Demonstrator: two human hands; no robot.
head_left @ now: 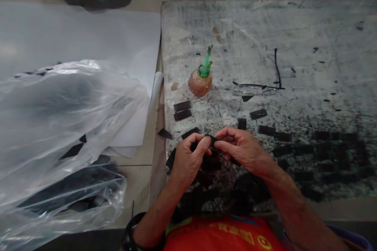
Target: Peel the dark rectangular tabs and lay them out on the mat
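Note:
A small black piece [212, 140] of sheet-like material is pinched between my two hands above the speckled board. My left hand [193, 150] closes its thumb and fingers on the left end. On the right end, my right hand [240, 146] grips with thumb and curled fingers. Black strips [182, 115] lie to the left beyond my hands, and another black strip [258, 114] lies to the right. Under my hands the board is dark with black pieces and shreds, hard to tell apart. What the piece is exactly does not show.
A round orange-brown bottle with a green nozzle [200, 80] stands beyond my hands. Eyeglasses [259, 87] lie to its right. Many black rectangles [338, 149] cover the board's right side. A clear plastic bag [73, 98] holding black scraps lies left, over white sheets [141, 27].

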